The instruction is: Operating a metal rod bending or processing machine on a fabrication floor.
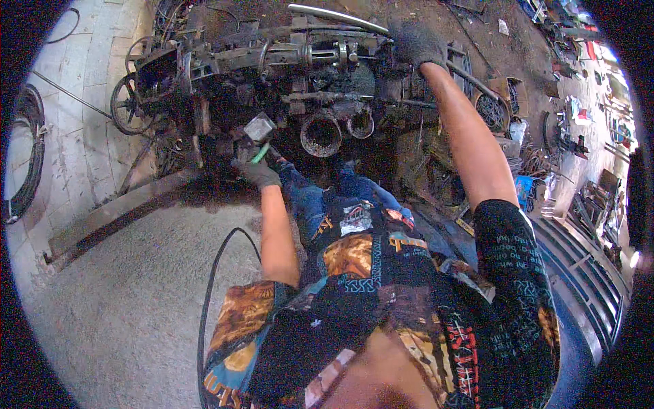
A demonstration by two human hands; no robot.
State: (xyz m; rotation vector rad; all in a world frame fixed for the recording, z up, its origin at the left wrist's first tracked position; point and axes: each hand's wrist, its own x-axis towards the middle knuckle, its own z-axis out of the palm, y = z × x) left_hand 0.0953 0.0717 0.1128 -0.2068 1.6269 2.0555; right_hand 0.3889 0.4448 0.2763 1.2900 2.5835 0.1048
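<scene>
My left hand (258, 172), in a dark glove, is closed round the green handle of a hammer (259, 128) with a blocky grey metal head. It is held just in front of a dark, greasy machine (231, 68). My right arm reaches far forward, and my right hand (420, 46), also gloved, is closed on a long metal bar (340, 18) at the machine's right end. The bar shows on both sides of that glove; its fingers are partly lost in the dark. Below the machine's middle, two round pipe openings (321, 135) face me.
A spoked handwheel (131, 103) sits at the machine's left end. A long beam (116, 211) lies on the floor at left, near a coiled black hose (26, 153). To the right are a bin of metal rods (492, 112), scrap and stacked metal bars (579, 286).
</scene>
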